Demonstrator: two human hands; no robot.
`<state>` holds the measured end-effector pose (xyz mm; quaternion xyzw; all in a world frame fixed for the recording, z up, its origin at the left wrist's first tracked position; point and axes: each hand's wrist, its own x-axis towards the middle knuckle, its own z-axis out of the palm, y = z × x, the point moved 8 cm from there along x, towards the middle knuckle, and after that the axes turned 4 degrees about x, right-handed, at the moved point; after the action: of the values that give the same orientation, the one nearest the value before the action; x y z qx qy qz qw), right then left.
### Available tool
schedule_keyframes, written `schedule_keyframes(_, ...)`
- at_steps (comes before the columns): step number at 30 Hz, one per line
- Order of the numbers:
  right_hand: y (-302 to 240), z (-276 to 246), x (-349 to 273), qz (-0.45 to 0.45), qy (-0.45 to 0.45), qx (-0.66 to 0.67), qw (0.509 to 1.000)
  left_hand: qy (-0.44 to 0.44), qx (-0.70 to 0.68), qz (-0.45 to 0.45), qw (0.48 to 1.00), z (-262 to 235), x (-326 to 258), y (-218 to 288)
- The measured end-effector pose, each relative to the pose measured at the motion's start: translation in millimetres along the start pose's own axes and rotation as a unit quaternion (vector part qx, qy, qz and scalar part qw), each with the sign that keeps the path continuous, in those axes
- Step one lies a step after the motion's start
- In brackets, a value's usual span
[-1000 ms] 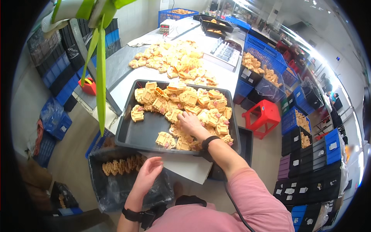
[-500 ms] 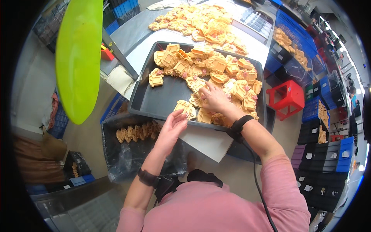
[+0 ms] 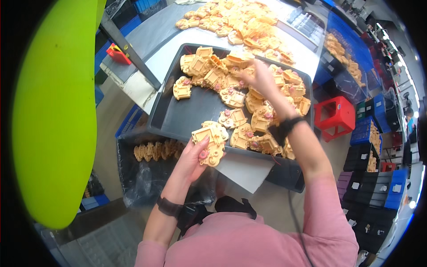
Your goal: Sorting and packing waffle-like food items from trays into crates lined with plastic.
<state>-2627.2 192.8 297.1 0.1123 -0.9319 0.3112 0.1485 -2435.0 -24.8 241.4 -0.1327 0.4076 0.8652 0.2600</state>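
My left hand point(image 3: 190, 161) holds a flat tan moulded plastic part point(image 3: 209, 142) with a pink round piece, at the near rim of a dark grey tray point(image 3: 187, 111). Many more tan parts point(image 3: 249, 102) lie heaped in the tray. My right hand point(image 3: 260, 78) reaches into the far side of the heap, fingers closing on parts there; what it grips is hidden. Below the tray a black bin lined with clear plastic point(image 3: 147, 178) holds a row of stacked tan parts point(image 3: 155, 149).
A second pile of tan parts point(image 3: 240, 22) lies on the table behind the tray. A red stool point(image 3: 338, 118) and stacks of blue and black crates point(image 3: 378, 178) stand at right. A large green shape point(image 3: 58, 107) fills the left. A metal post point(image 3: 129, 51) crosses by the tray.
My left hand has lifted a tan part off the tray's near side. My right hand moved from the near heap toward the tray's far side.
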Motion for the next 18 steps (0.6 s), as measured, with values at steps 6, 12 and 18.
schedule_keyframes(6,76.5,12.6,11.7,0.033,-0.021,-0.243,0.969,-0.006,-0.056,-0.002,0.998,-25.8,-19.0,6.7)
schedule_keyframes(12,-42.3,25.4,-81.4,0.158,-0.112,0.272,0.943,-0.022,-0.1,-0.009,0.995,-28.5,-16.4,6.6)
schedule_keyframes(18,-128.2,60.4,-160.3,0.169,-0.199,0.348,0.9,0.023,-0.077,0.024,0.997,-29.7,-19.0,1.4)
